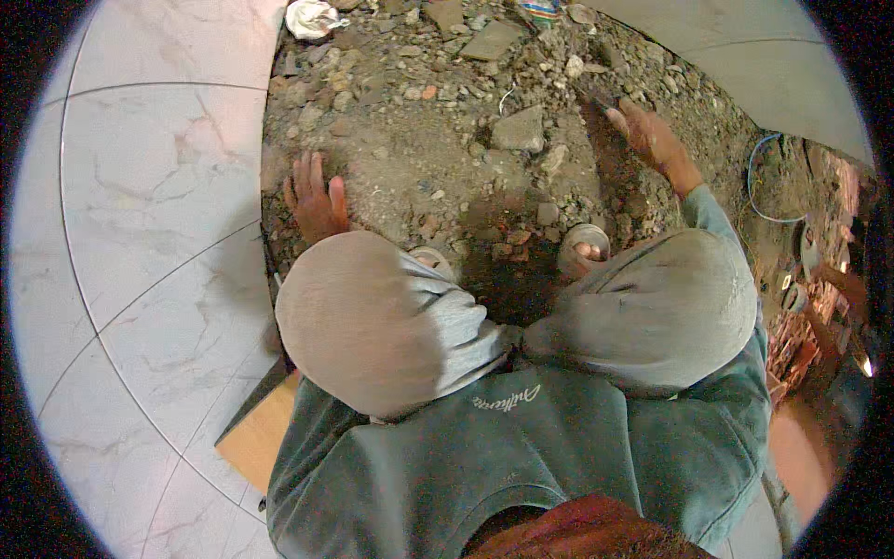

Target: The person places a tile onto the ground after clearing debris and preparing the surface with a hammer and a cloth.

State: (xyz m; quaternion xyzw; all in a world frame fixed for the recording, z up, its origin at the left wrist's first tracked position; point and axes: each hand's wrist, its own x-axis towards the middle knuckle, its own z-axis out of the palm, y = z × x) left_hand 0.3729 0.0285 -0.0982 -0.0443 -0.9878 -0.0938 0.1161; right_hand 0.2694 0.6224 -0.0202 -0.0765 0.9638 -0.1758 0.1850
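Note:
My left hand (318,197) hovers at or rests on the rubble bed, close to the edge of the tiles; its fingers are spread and nothing is in them. Farther out on the right, my right hand (649,142) reaches low over the loose stones with its fingers drawn together. A dark, thin shape (592,101) shows at its fingertips, too unclear to name. Between the hands lie gravel and soil (396,154). A flat grey stone piece (519,129) sits left of my right hand, and a smaller pale stone (555,158) lies just nearer.
Marbled tiles (158,177) border the rubble on the left, and more tile (726,42) lies at the far right. A crumpled white bag (312,19) is at the far left. A blue cable (752,182) loops at right. A wood-coloured board (261,433) stands beside me.

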